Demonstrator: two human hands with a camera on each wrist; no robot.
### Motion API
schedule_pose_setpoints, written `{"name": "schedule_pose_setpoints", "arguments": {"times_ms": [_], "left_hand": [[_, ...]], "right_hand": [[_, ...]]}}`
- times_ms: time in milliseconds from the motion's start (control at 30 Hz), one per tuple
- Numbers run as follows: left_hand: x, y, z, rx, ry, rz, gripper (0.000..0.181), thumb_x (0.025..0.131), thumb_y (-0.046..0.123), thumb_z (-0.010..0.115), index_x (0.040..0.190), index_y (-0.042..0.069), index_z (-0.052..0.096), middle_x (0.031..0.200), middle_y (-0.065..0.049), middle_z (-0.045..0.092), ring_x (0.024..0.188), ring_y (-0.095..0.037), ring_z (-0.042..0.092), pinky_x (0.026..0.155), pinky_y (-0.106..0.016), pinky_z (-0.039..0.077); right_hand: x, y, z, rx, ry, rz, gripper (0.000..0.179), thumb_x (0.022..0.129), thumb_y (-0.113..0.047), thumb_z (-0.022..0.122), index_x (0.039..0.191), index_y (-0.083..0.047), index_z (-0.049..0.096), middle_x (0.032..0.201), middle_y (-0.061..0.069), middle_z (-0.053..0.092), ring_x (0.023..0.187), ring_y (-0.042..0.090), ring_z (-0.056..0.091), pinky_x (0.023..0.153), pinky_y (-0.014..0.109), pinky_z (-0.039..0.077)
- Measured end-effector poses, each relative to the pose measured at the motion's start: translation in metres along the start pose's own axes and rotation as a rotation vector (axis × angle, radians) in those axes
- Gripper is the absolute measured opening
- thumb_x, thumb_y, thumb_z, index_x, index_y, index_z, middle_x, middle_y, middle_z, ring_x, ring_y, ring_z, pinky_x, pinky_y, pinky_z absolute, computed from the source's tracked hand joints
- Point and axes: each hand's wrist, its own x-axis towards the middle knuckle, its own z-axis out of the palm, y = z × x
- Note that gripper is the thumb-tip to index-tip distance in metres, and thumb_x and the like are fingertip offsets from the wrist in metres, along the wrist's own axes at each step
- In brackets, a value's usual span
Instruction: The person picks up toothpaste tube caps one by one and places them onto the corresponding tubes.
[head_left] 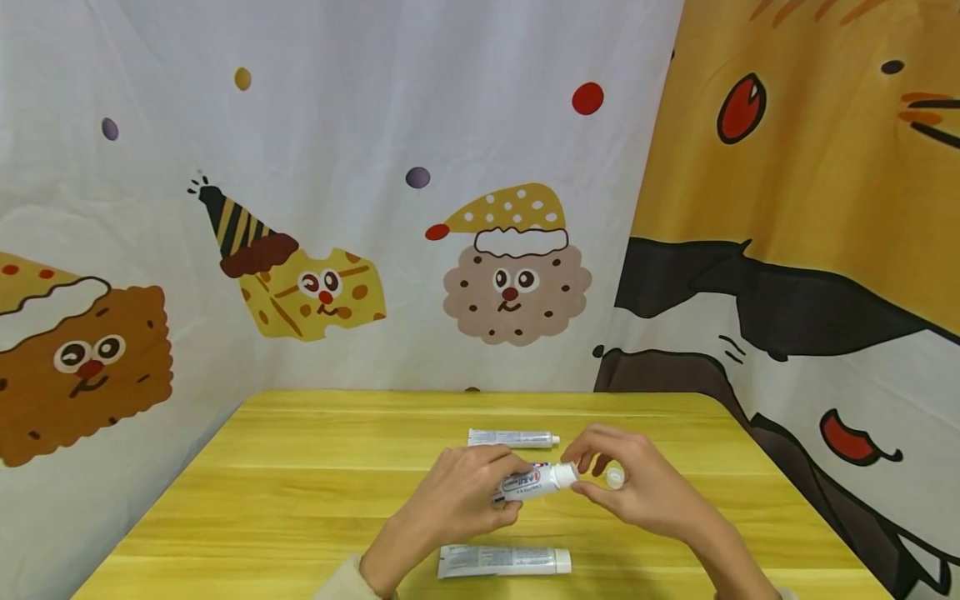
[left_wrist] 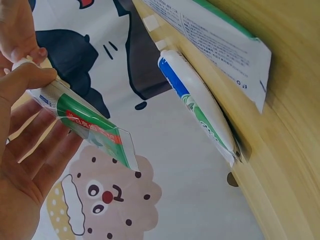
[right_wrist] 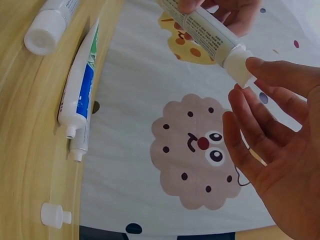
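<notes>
My left hand (head_left: 472,492) grips a white toothpaste tube (head_left: 528,482) with green and red print, tilted above the table. In the left wrist view, its crimped end (left_wrist: 129,150) sticks out past my fingers. My right hand (head_left: 637,479) pinches the white cap (right_wrist: 236,62) at the tube's other end between thumb and fingertips. A loose white cap (head_left: 615,477) stands on the table, just beyond my right hand. Behind my hands lies a toothpaste tube (head_left: 513,438) with its narrow nozzle bare. Nearer to me lies a capped toothpaste tube (head_left: 504,561).
The yellow wood-grain table (head_left: 262,500) ends at a cartoon-printed cloth (head_left: 337,125) hanging behind and at the sides. In the right wrist view, a tube with blue and green print (right_wrist: 82,95) lies beside another uncapped tube (right_wrist: 80,149).
</notes>
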Motion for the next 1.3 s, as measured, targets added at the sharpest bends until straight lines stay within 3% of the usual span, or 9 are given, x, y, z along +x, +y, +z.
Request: {"name": "schedule_pose_setpoints", "arguments": {"times_ms": [300,467,600,667,800,867,1000,1200,1300], "left_hand": [[-0.0003,0.0003,-0.0011,0.006,0.007,0.007,0.033,0.079,0.03,0.086,0.11,0.022,0.076,0.103,0.011,0.076,0.079,-0.001,0.067,0.063,-0.013,0.051],[-0.0006,0.0006,-0.0013,0.009,0.007,0.007,0.034,0.079,0.031,0.086,0.11,0.022,0.076,0.103,0.011,0.076,0.08,-0.001,0.067,0.062,-0.013,0.05],[-0.0009,0.0006,-0.0018,0.008,0.003,0.002,0.034,0.079,0.031,0.086,0.11,0.022,0.076,0.102,0.011,0.076,0.079,-0.001,0.067,0.062,-0.013,0.05],[-0.0009,0.0005,-0.0019,0.008,0.002,0.0,0.034,0.079,0.032,0.086,0.11,0.022,0.076,0.102,0.011,0.076,0.079,-0.001,0.067,0.062,-0.013,0.05],[-0.0005,0.0002,-0.002,0.011,0.003,0.003,0.035,0.078,0.032,0.087,0.11,0.023,0.076,0.103,0.011,0.076,0.079,-0.001,0.068,0.062,-0.014,0.051],[0.0,0.0001,-0.0021,0.011,0.003,0.005,0.035,0.078,0.031,0.087,0.11,0.022,0.076,0.102,0.011,0.077,0.079,-0.001,0.067,0.062,-0.013,0.05],[0.0006,0.0003,-0.0027,0.003,0.007,0.002,0.034,0.078,0.03,0.087,0.11,0.022,0.076,0.101,0.011,0.077,0.076,0.0,0.066,0.062,-0.011,0.049],[0.0007,0.0013,-0.0036,0.004,0.017,0.009,0.034,0.079,0.03,0.086,0.111,0.022,0.076,0.102,0.011,0.076,0.078,0.0,0.067,0.062,-0.012,0.049],[0.0,0.0018,-0.0034,0.014,0.021,0.016,0.034,0.079,0.031,0.086,0.111,0.023,0.076,0.102,0.012,0.076,0.08,-0.001,0.068,0.063,-0.013,0.051]], "right_hand": [[0.0015,-0.0014,-0.0004,-0.024,-0.021,0.101,0.007,0.095,-0.022,0.076,0.091,-0.027,0.073,0.083,-0.018,0.069,0.069,-0.004,0.059,0.063,0.024,0.056],[0.0028,-0.0024,0.0021,-0.116,-0.01,0.152,0.024,0.102,-0.024,0.065,0.079,-0.031,0.068,0.069,-0.022,0.06,0.059,-0.006,0.051,0.055,0.019,0.048],[0.0026,-0.0033,0.0027,-0.142,0.023,0.197,0.016,0.104,-0.026,0.062,0.092,-0.032,0.07,0.08,-0.024,0.064,0.069,-0.005,0.057,0.061,0.02,0.051],[0.002,-0.0036,0.0014,-0.11,0.039,0.172,0.009,0.101,-0.024,0.067,0.104,-0.031,0.071,0.094,-0.022,0.069,0.082,-0.003,0.063,0.068,0.023,0.055],[0.0011,-0.0033,-0.002,-0.045,0.038,0.044,0.034,0.087,-0.011,0.081,0.113,-0.029,0.068,0.11,-0.015,0.07,0.098,0.005,0.066,0.076,0.027,0.058],[0.0015,-0.003,-0.0025,-0.033,0.022,-0.008,0.043,0.081,-0.004,0.085,0.112,-0.027,0.067,0.11,-0.013,0.069,0.098,0.006,0.065,0.076,0.026,0.057],[0.0019,-0.0029,-0.0008,-0.01,-0.009,-0.016,0.046,0.077,0.002,0.085,0.109,-0.026,0.068,0.107,-0.013,0.07,0.094,0.004,0.066,0.074,0.026,0.058],[0.0016,-0.0027,0.0002,-0.018,-0.034,0.072,0.013,0.094,-0.018,0.076,0.096,-0.028,0.07,0.089,-0.016,0.071,0.076,-0.002,0.063,0.067,0.025,0.057],[0.0022,-0.0027,0.0011,-0.07,-0.039,0.125,0.018,0.101,-0.024,0.068,0.084,-0.031,0.068,0.075,-0.021,0.064,0.065,-0.005,0.055,0.06,0.022,0.052]]}}
